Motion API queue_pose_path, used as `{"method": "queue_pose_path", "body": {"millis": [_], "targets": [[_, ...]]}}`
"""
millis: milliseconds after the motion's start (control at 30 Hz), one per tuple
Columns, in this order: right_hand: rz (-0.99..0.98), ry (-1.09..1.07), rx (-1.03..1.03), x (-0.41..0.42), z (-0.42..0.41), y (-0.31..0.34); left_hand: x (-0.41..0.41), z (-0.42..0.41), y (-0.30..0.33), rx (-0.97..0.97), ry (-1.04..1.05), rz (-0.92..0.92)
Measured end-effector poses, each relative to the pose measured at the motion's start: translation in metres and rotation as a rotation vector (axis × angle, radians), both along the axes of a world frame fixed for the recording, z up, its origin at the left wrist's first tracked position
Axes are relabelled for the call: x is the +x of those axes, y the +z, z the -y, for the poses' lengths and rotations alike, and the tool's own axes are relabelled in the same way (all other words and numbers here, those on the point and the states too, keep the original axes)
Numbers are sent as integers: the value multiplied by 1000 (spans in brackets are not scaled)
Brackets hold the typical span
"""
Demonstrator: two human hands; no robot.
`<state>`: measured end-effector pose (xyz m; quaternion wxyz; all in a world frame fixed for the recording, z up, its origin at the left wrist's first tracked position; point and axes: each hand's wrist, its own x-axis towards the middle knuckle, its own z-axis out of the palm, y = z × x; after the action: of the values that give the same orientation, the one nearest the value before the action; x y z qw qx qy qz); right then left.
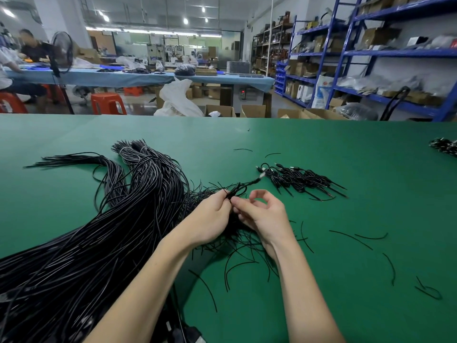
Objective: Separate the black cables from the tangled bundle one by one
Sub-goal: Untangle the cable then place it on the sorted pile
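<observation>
On my far left a thick tangled bundle [81,243] of black cables sweeps from the near edge of the green table [321,149] up toward the middle, its far ends fanned out and a couple of pale ties round the strands. Just right of it I see the left hand [210,219], fingers curled and pinching one thin black cable [243,185] at its fingertips — the cable runs up and to the right, its pale tip close to the next heap. The right hand [262,214] sits just beside the left, its forefinger and thumb pinching the same cable where the two hands meet, while the other fingers curl loosely into an open ring. Under both wrists lies a mess of short black strands [237,258].

Further right, a small pile of separated cables [304,180] with plugs rests on the mat, near the held cable's tip; I cannot tell whether they touch. Loose offcuts [363,237] are scattered beyond it — and at the far right edge another small cluster [445,146] sits well apart.
</observation>
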<state>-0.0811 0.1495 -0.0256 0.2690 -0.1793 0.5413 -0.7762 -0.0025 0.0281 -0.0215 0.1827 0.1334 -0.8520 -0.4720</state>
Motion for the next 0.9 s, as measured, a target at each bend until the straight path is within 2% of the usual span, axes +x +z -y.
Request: {"method": "queue_pose_path", "body": {"millis": [133,200,300,433,500,633,800,900], "targets": [[4,-19,64,-1,0,1,3,-2,1,-96,22,19],[26,-11,85,-1,-1,0,3,-4,2,-49,12,12],[-41,13,120,-1,-1,-2,4,-5,2,62,6,0],[-93,35,114,-2,-2,-2,3,-3,3,-20,42,-3],[-98,38,108,-2,-3,-1,3,-2,4,29,30,0],[-141,58,94,-4,-6,1,2,-3,6,258,-2,-24],[-168,117,186,-6,-9,-1,4,-2,7,161,10,-1],[-167,159,176,-7,-13,-2,6,-1,10,241,-24,3]]}}
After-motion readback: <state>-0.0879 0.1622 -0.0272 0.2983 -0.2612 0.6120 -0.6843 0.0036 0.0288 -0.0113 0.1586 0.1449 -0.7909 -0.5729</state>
